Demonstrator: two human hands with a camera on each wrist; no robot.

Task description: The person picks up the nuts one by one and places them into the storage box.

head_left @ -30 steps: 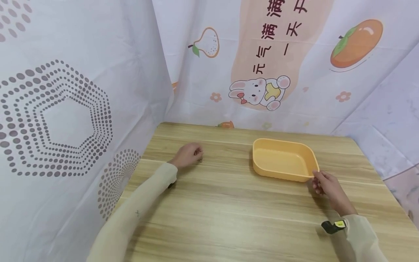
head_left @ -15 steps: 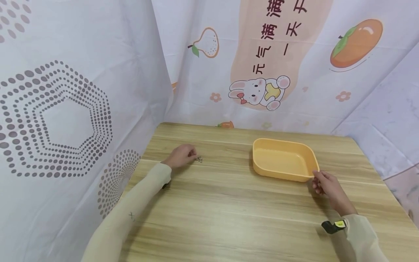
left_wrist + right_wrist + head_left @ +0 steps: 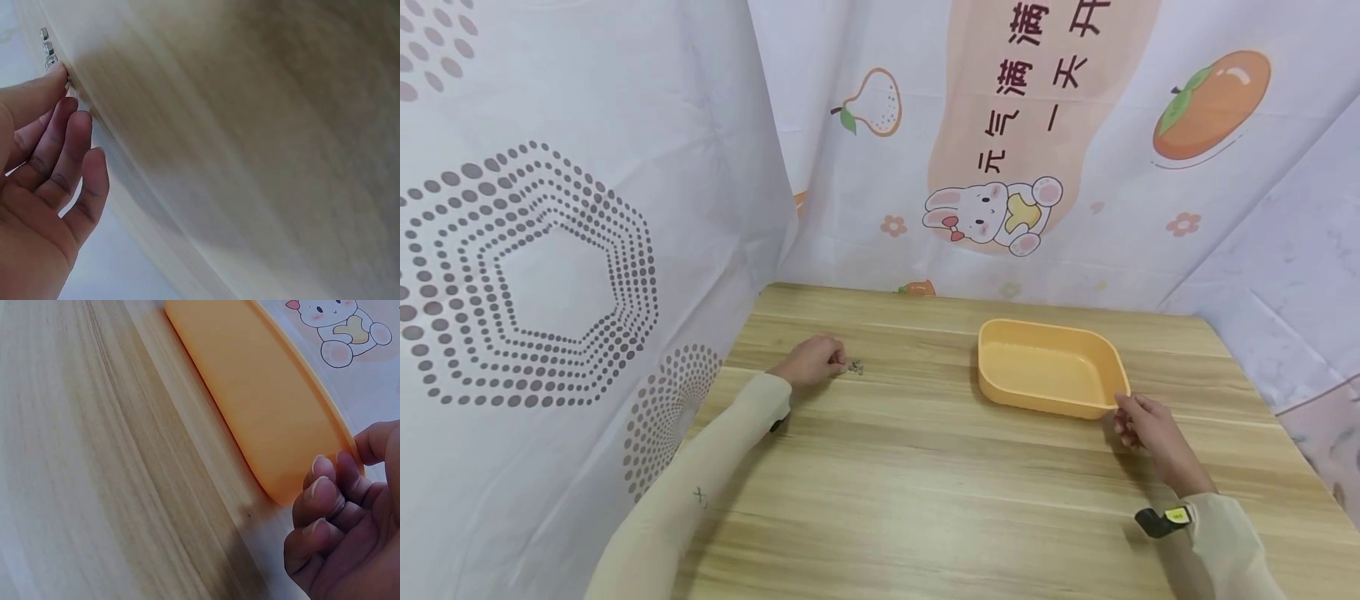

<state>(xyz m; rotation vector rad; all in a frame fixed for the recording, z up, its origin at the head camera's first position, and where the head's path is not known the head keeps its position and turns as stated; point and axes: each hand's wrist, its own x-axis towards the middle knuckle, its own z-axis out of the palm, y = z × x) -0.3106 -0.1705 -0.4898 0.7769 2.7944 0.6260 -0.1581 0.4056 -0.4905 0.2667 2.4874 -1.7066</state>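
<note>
On the left of the table, several small silvery metal nuts (image 3: pixel 856 366) lie in a loose cluster. In the left wrist view some of these pieces (image 3: pixel 49 49) show just beyond the thumb tip. My left hand (image 3: pixel 812 360) is right beside the cluster, thumb and index finger together at the tips. It appears to pinch one small piece there, mostly hidden by the thumb (image 3: pixel 44 94). Toward the right stands a shallow yellow plastic tray (image 3: pixel 1049 408) with rounded corners, nothing visible inside. Its near right corner is gripped at the rim by my right hand (image 3: pixel 1153 429), other fingers curled below.
The wood-grain table (image 3: pixel 895 500) reaches back to a printed cloth (image 3: pixel 865 192) hanging behind. Another patterned cloth (image 3: pixel 700 208) closes off the left side. A dark strap device (image 3: pixel 1163 522) sits at the right wrist.
My left hand has drawn back a little to the left, uncovering the metal nuts it was over. The right hand and the tray have stayed put.
</note>
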